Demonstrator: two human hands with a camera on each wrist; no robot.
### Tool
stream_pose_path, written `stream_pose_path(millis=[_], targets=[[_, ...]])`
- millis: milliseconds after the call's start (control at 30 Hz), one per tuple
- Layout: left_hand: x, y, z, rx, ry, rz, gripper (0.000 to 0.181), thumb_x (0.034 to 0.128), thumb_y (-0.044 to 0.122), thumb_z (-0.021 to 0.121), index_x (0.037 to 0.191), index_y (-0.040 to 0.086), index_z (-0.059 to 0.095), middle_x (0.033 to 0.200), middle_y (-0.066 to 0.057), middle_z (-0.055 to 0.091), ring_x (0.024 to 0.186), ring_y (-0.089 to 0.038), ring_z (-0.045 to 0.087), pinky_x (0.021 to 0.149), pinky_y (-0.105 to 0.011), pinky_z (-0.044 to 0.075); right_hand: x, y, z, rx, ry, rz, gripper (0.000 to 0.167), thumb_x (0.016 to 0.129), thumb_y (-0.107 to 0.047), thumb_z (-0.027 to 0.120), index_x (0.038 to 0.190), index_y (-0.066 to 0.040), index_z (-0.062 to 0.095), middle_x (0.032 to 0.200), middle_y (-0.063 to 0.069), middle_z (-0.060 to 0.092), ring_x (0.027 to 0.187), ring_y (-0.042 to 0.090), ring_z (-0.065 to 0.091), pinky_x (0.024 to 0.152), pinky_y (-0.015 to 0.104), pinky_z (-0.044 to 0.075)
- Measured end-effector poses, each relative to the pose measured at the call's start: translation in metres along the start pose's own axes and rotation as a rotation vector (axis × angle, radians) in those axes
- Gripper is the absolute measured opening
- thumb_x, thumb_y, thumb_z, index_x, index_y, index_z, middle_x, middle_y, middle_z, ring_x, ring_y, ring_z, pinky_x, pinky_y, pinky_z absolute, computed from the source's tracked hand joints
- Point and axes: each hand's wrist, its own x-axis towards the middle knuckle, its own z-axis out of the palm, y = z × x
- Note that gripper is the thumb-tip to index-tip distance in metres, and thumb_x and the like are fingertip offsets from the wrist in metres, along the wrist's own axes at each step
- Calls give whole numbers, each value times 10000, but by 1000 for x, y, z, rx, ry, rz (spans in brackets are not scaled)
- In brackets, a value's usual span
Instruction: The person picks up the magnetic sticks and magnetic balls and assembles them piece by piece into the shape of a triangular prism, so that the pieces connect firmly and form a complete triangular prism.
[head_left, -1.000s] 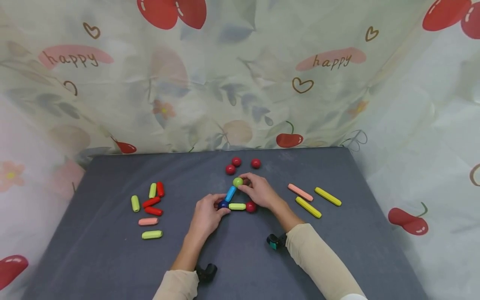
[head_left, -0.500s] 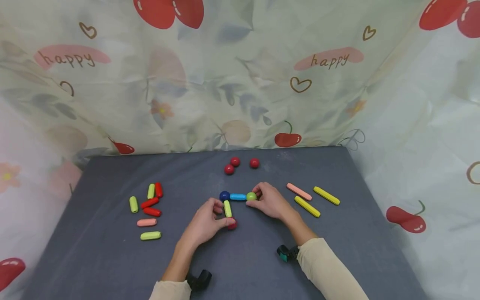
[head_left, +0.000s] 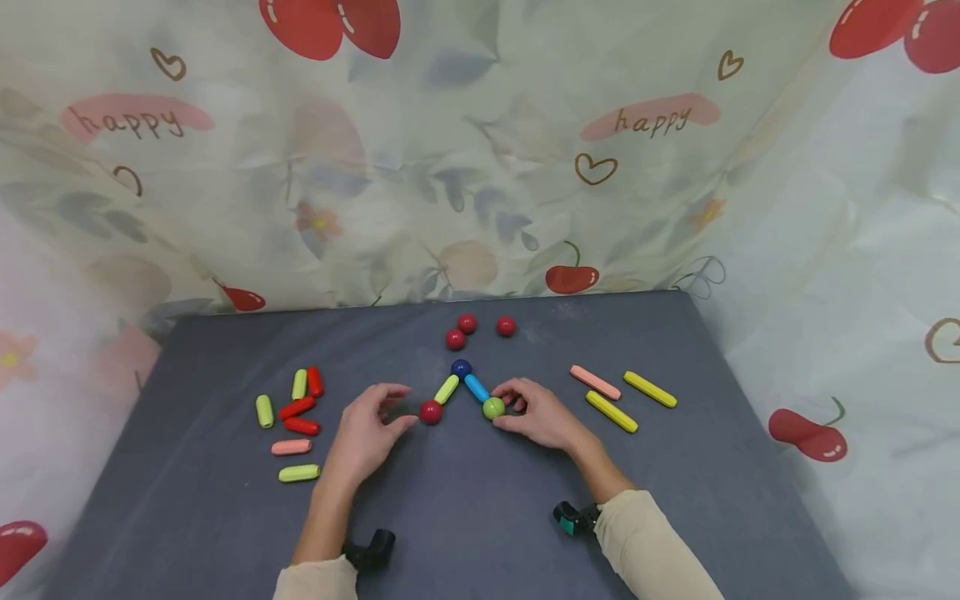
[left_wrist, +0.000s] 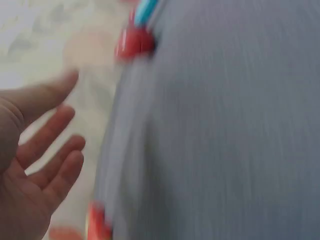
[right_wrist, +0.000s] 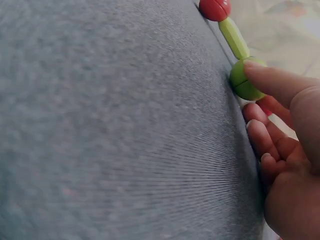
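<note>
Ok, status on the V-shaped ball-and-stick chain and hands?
Left hand open, near shiny red ball; right hand pinching green ball. Chain on grey cloth. Possible obstacle: three loose red balls beyond it.

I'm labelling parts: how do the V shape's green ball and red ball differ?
The green ball is held; the red ball is untouched. The green ball joins a blue rod, the red ball a lime rod. Both are round and similar in size.

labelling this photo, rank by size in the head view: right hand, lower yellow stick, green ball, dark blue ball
Right hand
Lower yellow stick
Green ball and dark blue ball: too alike to rank
</note>
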Motion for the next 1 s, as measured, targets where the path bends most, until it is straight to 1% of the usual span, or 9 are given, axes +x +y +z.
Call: stream_pose_path(millis=[133,267,367,433,533,667,767,900,1000], targets=[[-23,-38,-41,18,67,6,536,816,252,873,1300,155,664,1278,-57,693,1168,-274,640,996,-493,542,-1,7,1,62,22,-16,342,898,-330,795,1218,-271,689,1070,-49,639,946,117,575,852,254,482],[-49,-71,-69,68,104,-123,564,775,279,902,1279,158,680,1234,-62,723,1116,-255,648,958,-464,556,-3,8,0,64,32,-40,344,919,-327,771,1243,-245,690,1064,-18,642,934,129,562,835,254,473],[-61,-87,-77,90,86,-227,545,785,235,894,1271,115,677,1232,-124,723,1103,-285,657,947,-485,553,-4,7,0,55,39,-29,337,925,-317,766,1245,-244,692,1044,-14,639,919,137,551,820,253,463],[-66,-94,-78,119,76,-266,518,801,194,880,1263,81,675,1241,-163,714,1084,-305,662,932,-512,547,-3,7,2,41,43,-27,336,925,-322,765,1244,-247,693,1032,-22,637,912,129,546,812,248,461],[-67,-98,-78,151,79,-279,424,804,159,873,1182,68,702,1159,-159,737,1004,-285,682,856,-483,561,0,7,6,30,48,-29,338,921,-328,769,1244,-258,695,1026,-39,637,909,120,548,812,249,462],[-63,-85,-78,142,98,-266,346,801,195,879,1105,126,730,1085,-92,753,956,-223,675,798,-390,563,0,5,6,30,52,-45,347,917,-337,772,1246,-261,694,1032,-31,640,911,119,548,820,256,460],[-50,-60,-67,88,110,-172,344,814,237,874,1118,177,725,1098,-41,755,996,-197,677,849,-383,570,-1,5,5,35,54,-51,346,915,-333,774,1243,-255,697,1029,-20,643,906,126,548,819,256,456],[-21,-14,-33,23,76,21,358,825,245,868,1144,185,719,1089,5,740,1069,-233,625,927,-447,531,-2,5,6,41,60,-47,341,913,-315,778,1237,-245,701,1020,-8,643,897,133,548,813,254,452],[2,17,2,42,59,128,351,811,249,880,1122,182,732,1036,29,730,1114,-239,528,962,-460,425,-1,5,6,42,69,-51,337,915,-318,776,1236,-249,702,1016,-13,643,895,128,550,810,251,451]])
